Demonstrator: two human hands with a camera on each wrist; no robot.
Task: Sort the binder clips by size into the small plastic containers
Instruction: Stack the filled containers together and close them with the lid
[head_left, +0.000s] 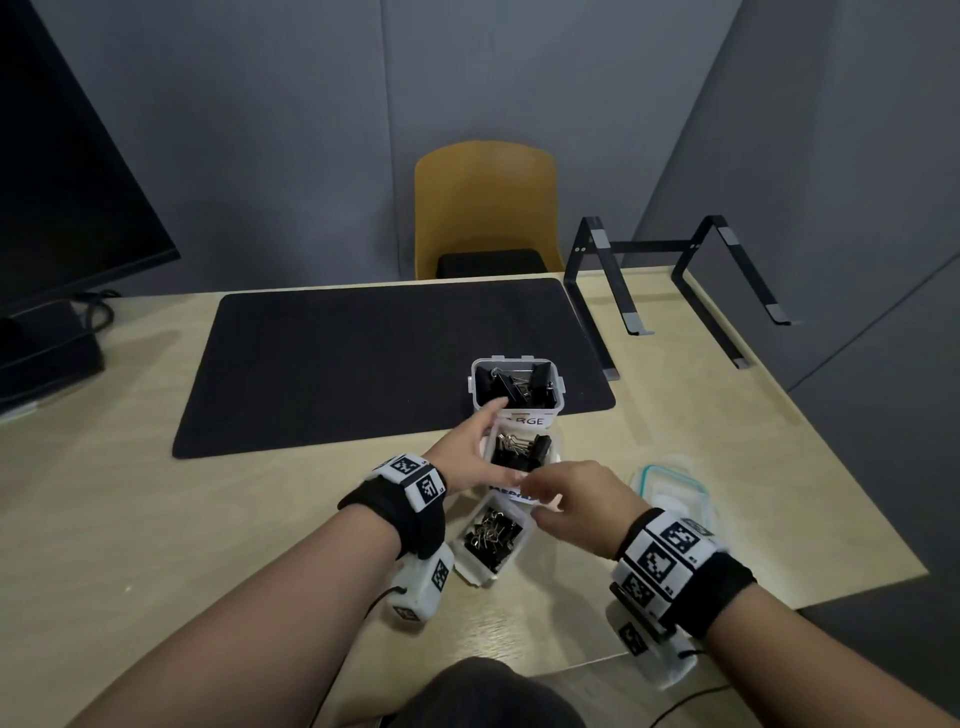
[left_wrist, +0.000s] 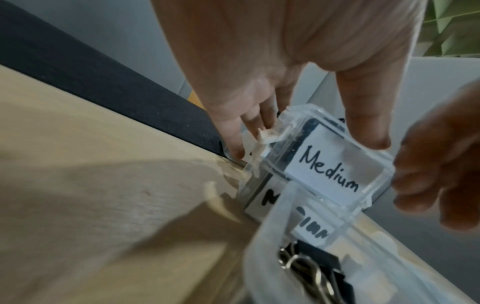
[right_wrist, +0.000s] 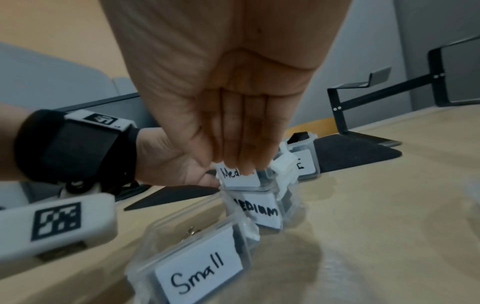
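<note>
Binder clips (head_left: 519, 384) fill three small clear containers set in a row on the wooden table (head_left: 208, 519): the farthest, labelled large (head_left: 517, 387), stands on the edge of a black desk mat (head_left: 363, 358); the medium container (head_left: 519, 452) sits just in front of it; the small container (head_left: 493, 538) lies nearest, between the two wrists. Both hands meet over the medium container. The left hand (head_left: 470, 454) has its fingers straight along the container's left wall, thumb on a clear lid labelled "Medium" (left_wrist: 330, 166). The right hand (head_left: 576, 504) touches that lid's near edge with extended fingertips; whether it pinches the lid I cannot tell. Another lid with a teal seal (head_left: 675, 488) lies to the right.
</note>
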